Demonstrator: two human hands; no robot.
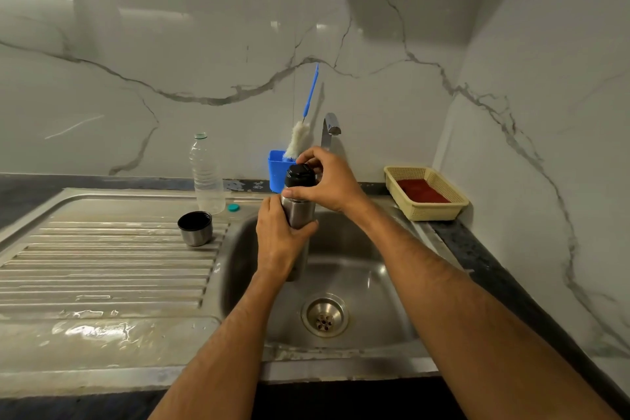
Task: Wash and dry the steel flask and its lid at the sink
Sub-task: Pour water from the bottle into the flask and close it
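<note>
Flask: the cylindrical brushed-steel flask point(297, 211) is held upright over the stainless sink basin point(368, 269), below the chrome tap point(330, 128) — likely so any spill or rinse water falls into the basin.
Left hand: the left hand point(278, 240) is wrapped round the flask's body, fingers curled about it; this looks like the steadying grip that keeps the body from turning.
Right hand: the right hand point(327, 182) comes from above, with thumb and fingers pinching the black round stopper point(300, 174) at the flask's neck — a grip suited to twisting it; whether it is being loosened or tightened cannot be told.
Lid: the steel cup-shaped lid with black lining point(195, 228) stands mouth-up on the ribbed steel drainboard point(102, 269), well apart from the flask, probably parked there to free both hands.
Brush: a white-bristled bottle brush with a blue handle point(300, 138) stands in a blue plastic holder point(275, 169) just behind the flask, within easy reach.
Nearby: a clear plastic water bottle point(206, 174) with its teal cap point(233, 207) beside it; a cream plastic basket point(426, 194) on the dark tabletop point(477, 249).
Stage: no water is visible from the tap; washing seems at an early step.
</note>
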